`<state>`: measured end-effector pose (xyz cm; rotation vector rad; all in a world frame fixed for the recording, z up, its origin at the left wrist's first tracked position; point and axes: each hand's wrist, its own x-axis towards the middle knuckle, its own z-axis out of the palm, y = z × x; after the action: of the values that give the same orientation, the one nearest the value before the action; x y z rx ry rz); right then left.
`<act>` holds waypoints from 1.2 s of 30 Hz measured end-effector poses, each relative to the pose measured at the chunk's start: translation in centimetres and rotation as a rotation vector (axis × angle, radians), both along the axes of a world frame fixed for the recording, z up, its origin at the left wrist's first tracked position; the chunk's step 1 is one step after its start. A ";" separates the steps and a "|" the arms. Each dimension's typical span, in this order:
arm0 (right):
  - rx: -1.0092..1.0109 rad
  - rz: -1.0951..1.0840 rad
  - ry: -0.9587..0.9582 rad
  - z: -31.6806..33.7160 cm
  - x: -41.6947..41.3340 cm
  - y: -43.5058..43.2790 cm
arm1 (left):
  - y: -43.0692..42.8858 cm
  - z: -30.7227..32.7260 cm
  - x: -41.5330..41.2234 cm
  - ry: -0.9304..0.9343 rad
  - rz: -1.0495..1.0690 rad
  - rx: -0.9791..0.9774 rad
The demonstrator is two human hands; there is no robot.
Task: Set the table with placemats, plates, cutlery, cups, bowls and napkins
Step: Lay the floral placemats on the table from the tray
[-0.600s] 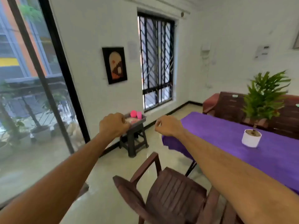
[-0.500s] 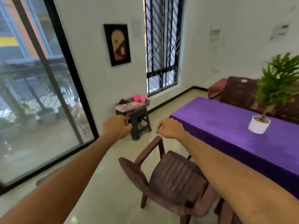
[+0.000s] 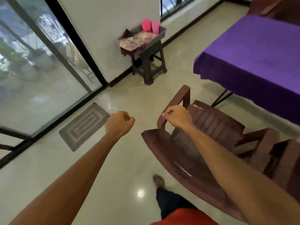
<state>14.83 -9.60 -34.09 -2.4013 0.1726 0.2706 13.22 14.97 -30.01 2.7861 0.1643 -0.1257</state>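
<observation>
Both hands are balled into loose fists out in front of me and I see nothing held in either: left hand (image 3: 119, 124) over bare floor, right hand (image 3: 177, 116) just above the arm of the chair (image 3: 203, 135); whether it touches the arm I cannot tell. The supplies sit well ahead in a tray (image 3: 154, 41) on a stool (image 3: 149, 65) by the wall: pink cups (image 3: 155, 26), a patterned sheet that I take for placemats (image 3: 138, 40), and a dark folded thing too blurred to name. Plates, cutlery and bowls I cannot make out. On the part of the table (image 3: 259, 54) in view, under its purple cloth, I see none of the setting laid. By my reading the job has barely begun: every item has yet to be fetched and placed.
</observation>
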 end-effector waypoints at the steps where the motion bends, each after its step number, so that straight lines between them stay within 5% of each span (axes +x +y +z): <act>1: 0.029 -0.033 0.017 -0.8 1.5 0.7 | 0.6 -0.8 1.5 0.027 0.005 -0.010; 9: 0.241 -0.251 0.111 -5.3 11.1 6.0 | 5.3 -6.9 12.2 0.248 0.023 -0.065; 21: 0.232 -0.516 0.317 -11.7 25.1 14.8 | 13.4 -14.4 34.8 0.550 -0.095 -0.226; 36: 0.391 -0.661 0.444 -16.4 53.8 12.2 | 15.2 -14.7 69.4 0.550 0.123 -0.600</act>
<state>68.58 2.59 -50.45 -1.7502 0.9927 0.4657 82.67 30.13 -44.70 2.0795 0.3622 -0.7717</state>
